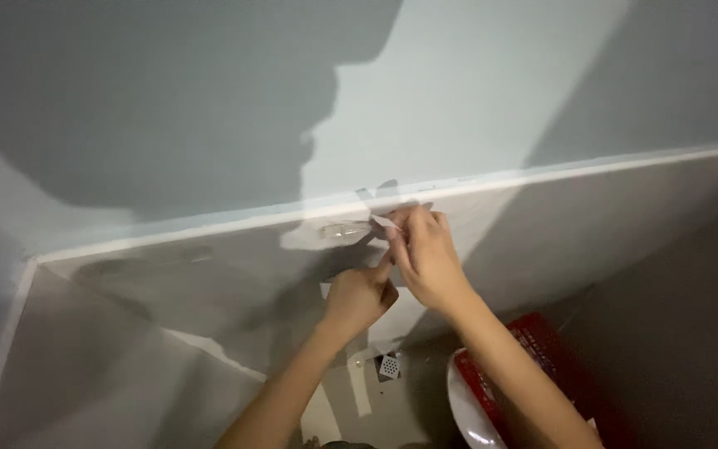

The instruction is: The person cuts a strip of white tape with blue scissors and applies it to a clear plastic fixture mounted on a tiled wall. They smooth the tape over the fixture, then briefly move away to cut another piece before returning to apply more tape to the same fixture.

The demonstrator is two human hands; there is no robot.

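Both of my hands are raised against a glossy tiled wall [592, 224], just below the white strip [209, 220] where the tiles meet the pale painted wall. My right hand [425, 254] pinches a small white strip of tape or backing paper [386, 223] at its fingertips. My left hand [363, 295] is curled just below and to the left, fingers closed, its index tip touching the right hand; I cannot tell whether it holds anything. A small clear oval piece [344, 230] sits on the tile just left of the fingers.
A shadow of a head and the hands falls on the painted wall [475, 91]. Low down are a red and white container [492, 399], a small square floor drain [389, 366] and a side wall [675, 333] at the right.
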